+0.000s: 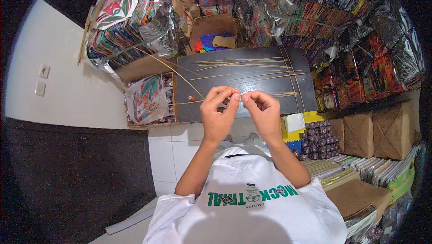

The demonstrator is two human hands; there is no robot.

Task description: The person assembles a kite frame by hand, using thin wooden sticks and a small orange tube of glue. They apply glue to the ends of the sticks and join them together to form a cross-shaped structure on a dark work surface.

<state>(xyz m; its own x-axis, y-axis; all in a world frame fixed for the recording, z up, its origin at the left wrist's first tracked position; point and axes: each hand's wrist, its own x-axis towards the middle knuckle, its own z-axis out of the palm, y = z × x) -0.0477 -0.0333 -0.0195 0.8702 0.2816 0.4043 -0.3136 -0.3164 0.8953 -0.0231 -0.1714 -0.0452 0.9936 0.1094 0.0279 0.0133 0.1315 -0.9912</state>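
Observation:
My left hand (218,111) and my right hand (262,110) meet above the near edge of a dark tabletop (216,82), thumbs and fingertips pinched close together. What lies between the fingertips is too small to make out. A long, thin, bowed stick (173,69) comes from the upper left and reaches my left hand, and a second thin stick (186,103) runs in from the left. More thin sticks (285,94) show just right of my right hand. On the table, left of my left hand, is a small orange spool-like thing (191,98) with a white end.
Several loose thin sticks (243,63) lie across the table's far half. At its left stands an open box (169,86) with patterned sheets. Stacked colourful bundles in clear plastic (157,28) rise behind. Brown cartons (392,129) and a pile of small dark pieces (319,139) are at right.

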